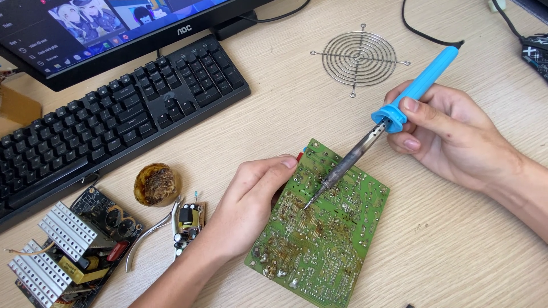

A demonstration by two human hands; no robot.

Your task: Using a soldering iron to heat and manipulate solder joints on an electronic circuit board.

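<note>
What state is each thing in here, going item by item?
Green circuit board: solder side up, flat on the table.
Soldering iron: tip touching the board.
Right hand: gripping the iron's blue handle.
Left hand: holding the board's left edge.
Monitor: switched on.
Pliers: lying on the table, handles apart.
Fan grille: lying loose on the table.
Second board with heatsinks: components up, untouched.
</note>
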